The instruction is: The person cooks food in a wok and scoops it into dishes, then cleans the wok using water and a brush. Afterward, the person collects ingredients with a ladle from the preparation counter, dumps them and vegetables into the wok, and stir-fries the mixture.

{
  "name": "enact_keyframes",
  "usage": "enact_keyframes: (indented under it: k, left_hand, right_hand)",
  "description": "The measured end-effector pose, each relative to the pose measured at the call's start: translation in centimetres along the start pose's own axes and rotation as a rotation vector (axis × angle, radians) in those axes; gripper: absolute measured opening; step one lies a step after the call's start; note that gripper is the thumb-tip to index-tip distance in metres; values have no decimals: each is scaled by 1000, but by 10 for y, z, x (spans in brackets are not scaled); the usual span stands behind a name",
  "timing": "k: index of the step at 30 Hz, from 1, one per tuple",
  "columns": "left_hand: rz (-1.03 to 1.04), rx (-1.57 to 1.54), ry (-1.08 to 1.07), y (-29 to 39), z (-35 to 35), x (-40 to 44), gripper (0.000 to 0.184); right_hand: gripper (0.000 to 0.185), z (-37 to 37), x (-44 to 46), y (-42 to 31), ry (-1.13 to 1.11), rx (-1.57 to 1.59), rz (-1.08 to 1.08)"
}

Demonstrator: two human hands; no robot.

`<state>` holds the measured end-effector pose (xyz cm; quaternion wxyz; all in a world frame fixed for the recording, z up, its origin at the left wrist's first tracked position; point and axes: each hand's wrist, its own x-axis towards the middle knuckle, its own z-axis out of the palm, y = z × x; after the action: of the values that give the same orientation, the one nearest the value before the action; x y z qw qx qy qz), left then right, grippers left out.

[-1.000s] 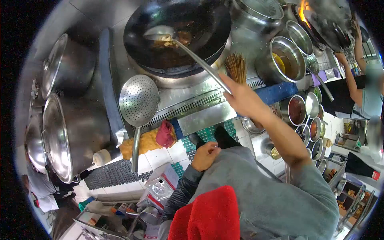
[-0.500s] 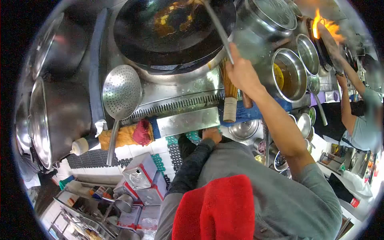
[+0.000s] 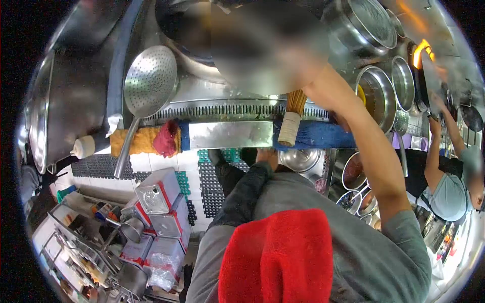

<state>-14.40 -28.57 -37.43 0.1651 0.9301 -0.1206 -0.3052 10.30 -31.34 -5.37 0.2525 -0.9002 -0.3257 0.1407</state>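
My right hand (image 3: 306, 70) is heavily blurred at the near edge of the dark wok (image 3: 174, 25). A faint pale streak, the long metal handle of a wok tool (image 3: 275, 45), runs from it across the blur; its working end is hidden. Just below that hand lies a bamboo brush (image 3: 289, 129) with a wrapped handle. My left hand (image 3: 267, 157) rests at the front edge of a shiny metal ledge (image 3: 230, 135), its fingers mostly hidden. Left of the wok is a large perforated skimmer (image 3: 150, 81), handle towards me.
Folded cloths (image 3: 321, 135) lie along the counter front, near a squeeze bottle (image 3: 83, 146). Steel pots (image 3: 376, 96) stand at right. Beyond them another person (image 3: 447, 182) works near an open flame (image 3: 423, 53). Boxed tins (image 3: 157, 197) are stacked on the floor at left.
The view has shifted, leaving the wok higher in the picture. My right hand has moved slightly forward, and a blur now covers it and much of the wok. My left hand stays at the ledge.
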Motion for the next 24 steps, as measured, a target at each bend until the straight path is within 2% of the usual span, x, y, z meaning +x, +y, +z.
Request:
enact_keyframes:
  k: [1, 2, 3, 6, 7, 10, 12, 13, 14, 16, 17, 18, 19, 20, 21, 22, 23, 24]
  left_hand:
    - [-20, -1, -18, 2, 10, 8, 50]
    - [-42, -5, -36, 4, 27, 22, 50]
    - [-149, -102, 189, 5, 107, 73, 44]
    - [-98, -82, 28, 8, 6, 23, 44]
    - [-18, -20, -85, 5, 6, 22, 46]
    - [-137, -246, 72, -6, 0, -33, 45]
    - [-291, -406, 149, -20, -1, -82, 44]
    - [-409, -501, 167, -31, 5, -114, 42]
    - [-548, -608, 189, -41, 19, -152, 41]
    - [-782, -760, 267, -53, 68, -224, 38]
    - [-877, -846, 272, -53, 95, -265, 44]
    - [-1036, -945, 464, -44, 116, -308, 44]
    - [-1201, -1058, 597, -33, 145, -342, 41]
    - [-1349, -1159, 741, -20, 178, -377, 38]
    - [-1486, -1167, 908, -4, 215, -416, 37]
    - [-1612, -1159, 1072, 16, 254, -452, 36]
    - [-1721, -1142, 1230, 42, 286, -482, 36]
    - [-1918, -1083, 1384, 76, 304, -517, 29]
  right_hand:
    - [60, -8, -20, -9, -48, 25, -10]
    - [60, -18, -42, -20, -111, -33, 71]
    - [60, -23, -62, -22, -116, -65, 94]
    - [59, -33, -92, -6, -65, -199, 111]
    - [59, -34, -91, 2, -47, -294, 142]
    - [57, -23, -63, 24, 13, -480, 204]
    - [56, -7, -31, 64, 62, -556, 96]
    - [60, -1, -18, 61, 54, -480, 133]
    - [59, 4, -4, 80, 46, -395, 73]
    - [58, 8, 13, 85, -42, -451, 0]
    - [58, 10, 23, 88, -84, -476, -39]
    - [61, 13, 47, 137, 26, -343, -473]
    - [61, 8, 75, 168, -46, -393, -253]
    - [62, 7, 34, 49, -79, -850, 64]
    - [64, 16, 46, 60, 86, -931, -96]
    - [66, 36, 37, 34, 304, -935, -278]
    - [64, 68, 26, -3, 366, -853, -483]
    - [63, 98, 14, -29, 439, -762, -670]
